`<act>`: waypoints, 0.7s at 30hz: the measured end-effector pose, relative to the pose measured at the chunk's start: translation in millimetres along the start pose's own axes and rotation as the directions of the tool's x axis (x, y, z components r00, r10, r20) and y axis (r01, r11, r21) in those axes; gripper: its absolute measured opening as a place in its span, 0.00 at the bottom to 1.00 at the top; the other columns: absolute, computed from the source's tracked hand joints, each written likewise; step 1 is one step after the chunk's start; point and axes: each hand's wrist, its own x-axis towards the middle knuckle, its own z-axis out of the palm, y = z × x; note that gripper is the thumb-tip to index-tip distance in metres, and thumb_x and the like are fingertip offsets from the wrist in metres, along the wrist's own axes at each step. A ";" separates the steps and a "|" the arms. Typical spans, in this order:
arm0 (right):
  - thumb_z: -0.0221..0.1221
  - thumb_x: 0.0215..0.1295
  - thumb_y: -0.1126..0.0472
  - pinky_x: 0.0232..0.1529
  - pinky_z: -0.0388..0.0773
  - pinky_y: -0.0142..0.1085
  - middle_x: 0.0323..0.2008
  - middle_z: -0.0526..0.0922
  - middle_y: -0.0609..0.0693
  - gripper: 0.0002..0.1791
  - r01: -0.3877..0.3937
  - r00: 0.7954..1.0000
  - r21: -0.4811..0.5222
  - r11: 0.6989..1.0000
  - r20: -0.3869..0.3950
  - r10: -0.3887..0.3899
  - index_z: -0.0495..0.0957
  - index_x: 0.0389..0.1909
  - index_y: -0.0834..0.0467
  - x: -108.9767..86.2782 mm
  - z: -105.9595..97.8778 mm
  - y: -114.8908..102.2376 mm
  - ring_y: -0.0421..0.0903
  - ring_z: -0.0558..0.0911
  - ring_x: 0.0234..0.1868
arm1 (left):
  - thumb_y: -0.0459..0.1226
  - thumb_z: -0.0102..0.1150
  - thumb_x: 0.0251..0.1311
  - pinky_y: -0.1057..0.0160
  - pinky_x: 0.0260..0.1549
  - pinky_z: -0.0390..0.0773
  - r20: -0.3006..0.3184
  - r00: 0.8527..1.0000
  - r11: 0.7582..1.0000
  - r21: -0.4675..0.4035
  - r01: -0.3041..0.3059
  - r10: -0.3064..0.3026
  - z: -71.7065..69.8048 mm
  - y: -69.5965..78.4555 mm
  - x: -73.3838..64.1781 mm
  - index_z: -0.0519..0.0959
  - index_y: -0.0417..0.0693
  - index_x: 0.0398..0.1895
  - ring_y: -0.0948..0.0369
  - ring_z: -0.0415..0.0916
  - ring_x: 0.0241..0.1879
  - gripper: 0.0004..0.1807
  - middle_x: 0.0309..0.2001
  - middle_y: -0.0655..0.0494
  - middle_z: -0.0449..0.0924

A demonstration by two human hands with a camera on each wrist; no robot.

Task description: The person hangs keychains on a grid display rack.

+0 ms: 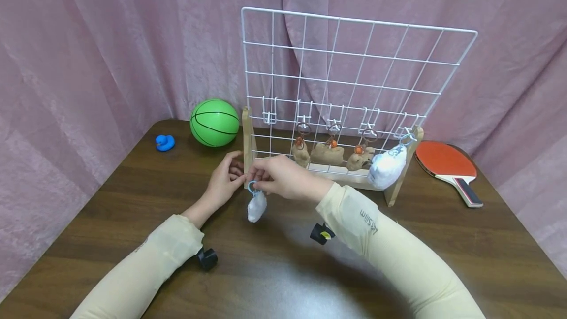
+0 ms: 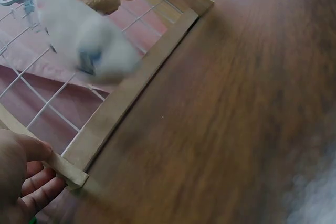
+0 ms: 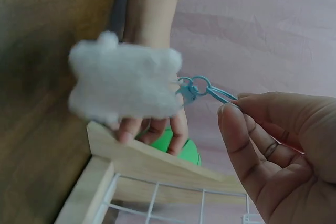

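My right hand (image 1: 288, 177) pinches the light-blue ring (image 3: 223, 94) of a small white plush keychain (image 3: 126, 80) between thumb and finger. The plush dangles over the table in front of the rack's left end. My left hand (image 1: 223, 181) holds the wooden left post (image 2: 63, 169) of the rack stand, thumb on one side and fingers on the other. Above the post rises a white wire grid (image 1: 350, 53) with a row of hooks. The leftmost hook (image 1: 268, 116) is bare. Brown plush keychains (image 1: 327, 154) and another white plush keychain (image 1: 387, 167) hang to its right.
A green ball (image 1: 214, 123) and a blue rubber duck (image 1: 165, 143) sit left of the rack. To the right lies a red table-tennis paddle (image 1: 447, 161). Pink curtains (image 1: 133, 53) stand behind the brown wooden table (image 1: 248, 279).
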 end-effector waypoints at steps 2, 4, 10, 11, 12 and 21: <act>0.59 0.65 0.66 0.32 0.79 0.21 0.34 0.86 0.52 0.05 -0.014 1.000 0.013 1.000 0.000 0.014 0.79 0.40 0.60 0.9 -4.6 0.1 0.44 0.85 0.34 | 0.25 0.61 0.57 0.73 0.36 0.79 0.000 1.000 1.000 -0.001 -0.001 0.001 0.2 0.6 -0.2 0.61 0.40 0.66 0.50 0.77 0.40 0.33 0.45 0.37 0.76; 0.59 0.65 0.67 0.30 0.79 0.21 0.35 0.86 0.53 0.05 -0.029 1.000 0.028 0.999 0.002 0.029 0.79 0.40 0.60 2.2 -9.0 0.4 0.46 0.85 0.33 | 0.25 0.61 0.58 0.72 0.37 0.79 0.002 1.000 1.000 -0.001 -0.002 0.002 0.1 0.4 -0.2 0.61 0.39 0.65 0.50 0.77 0.41 0.32 0.45 0.37 0.76; 0.58 0.65 0.66 0.37 0.80 0.25 0.36 0.86 0.51 0.05 -0.010 0.999 -0.051 0.999 -0.038 0.008 0.80 0.41 0.59 7.1 -24.0 0.3 0.43 0.84 0.36 | 0.25 0.61 0.57 0.73 0.36 0.79 0.004 1.000 1.000 -0.014 0.006 -0.006 0.2 -0.2 0.6 0.61 0.39 0.65 0.49 0.77 0.40 0.32 0.45 0.36 0.76; 0.58 0.65 0.66 0.38 0.81 0.27 0.36 0.86 0.51 0.06 -0.009 0.999 -0.066 0.998 -0.050 0.006 0.80 0.41 0.59 8.0 -26.7 0.1 0.42 0.84 0.37 | 0.26 0.61 0.58 0.73 0.36 0.79 0.005 1.000 1.000 -0.014 0.008 -0.008 0.3 -0.5 0.6 0.61 0.40 0.65 0.50 0.77 0.41 0.32 0.45 0.37 0.76; 0.58 0.65 0.66 0.40 0.80 0.28 0.36 0.86 0.51 0.06 -0.009 0.998 -0.086 0.996 -0.061 0.004 0.80 0.41 0.59 9.0 -29.5 -0.1 0.42 0.84 0.38 | 0.26 0.61 0.58 0.73 0.36 0.79 0.004 1.000 1.000 -0.016 0.009 -0.009 0.1 -0.3 0.8 0.61 0.40 0.65 0.50 0.77 0.40 0.32 0.45 0.37 0.76; 0.57 0.67 0.65 0.44 0.80 0.31 0.38 0.86 0.52 0.06 -0.056 0.993 -0.075 0.996 -0.110 0.048 0.79 0.43 0.59 17.7 -50.7 -2.6 0.42 0.83 0.40 | 0.25 0.61 0.57 0.76 0.35 0.77 0.005 1.000 0.999 -0.031 0.017 -0.017 0.5 -1.4 1.9 0.62 0.40 0.65 0.50 0.77 0.41 0.32 0.45 0.36 0.76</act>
